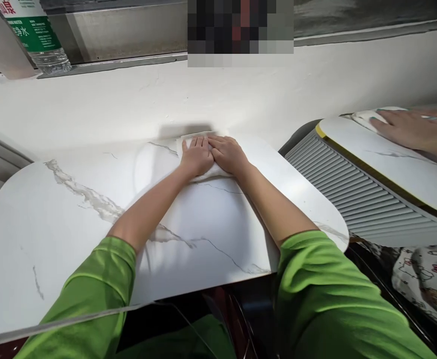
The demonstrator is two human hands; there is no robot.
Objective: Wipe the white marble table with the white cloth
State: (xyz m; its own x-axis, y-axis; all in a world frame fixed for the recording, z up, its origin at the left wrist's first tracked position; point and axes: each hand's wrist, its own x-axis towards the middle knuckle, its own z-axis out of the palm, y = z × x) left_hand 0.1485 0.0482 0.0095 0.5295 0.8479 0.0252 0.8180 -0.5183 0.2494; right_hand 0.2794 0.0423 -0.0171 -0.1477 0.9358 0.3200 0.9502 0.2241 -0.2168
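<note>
A folded white cloth (214,173) lies on a white marble-patterned tabletop (207,214), close to its far edge by the wall. My left hand (198,158) rests flat on the cloth with its fingers stretched forward. Right beside it, my right hand (228,154) presses on the cloth's right part, fingers extended and pointing left toward the other hand. The two hands touch or nearly touch at the thumb side. Much of the cloth is hidden beneath them.
A water bottle with a green label (41,35) stands on the ledge at upper left. At right, another person's hand (408,127) lies on a white cloth on a second marble-patterned table (397,154) with a ribbed side. A patterned fabric (427,279) sits at lower right.
</note>
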